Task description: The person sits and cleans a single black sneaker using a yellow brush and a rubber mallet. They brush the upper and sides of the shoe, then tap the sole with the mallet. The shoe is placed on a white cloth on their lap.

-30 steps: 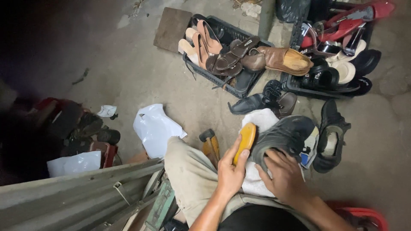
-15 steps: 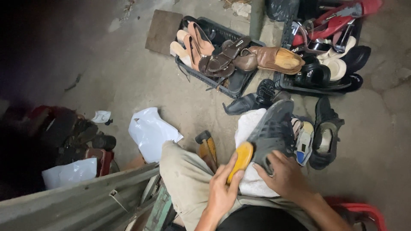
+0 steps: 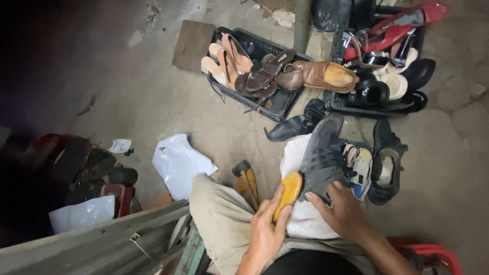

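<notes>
My left hand (image 3: 266, 229) grips a yellow-backed shoe brush (image 3: 288, 189) and holds it against the side of a dark grey shoe (image 3: 322, 158). My right hand (image 3: 340, 210) grips that shoe at its heel end, sole turned up and toe pointing away. Both rest over a white cloth (image 3: 300, 219) spread on my lap. My beige trouser leg (image 3: 224, 219) lies left of the hands.
A hammer (image 3: 245, 178) and a white plastic bag (image 3: 178, 163) lie on the concrete floor. Two black crates (image 3: 275, 109) at the back hold several sandals and shoes. Loose black shoes (image 3: 384, 163) lie right of my knee. A red stool edge (image 3: 433, 254) is at lower right.
The shoe has been turned from lying flat to sole-up and tilted away. The brush moved down from the shoe's top to its near side.
</notes>
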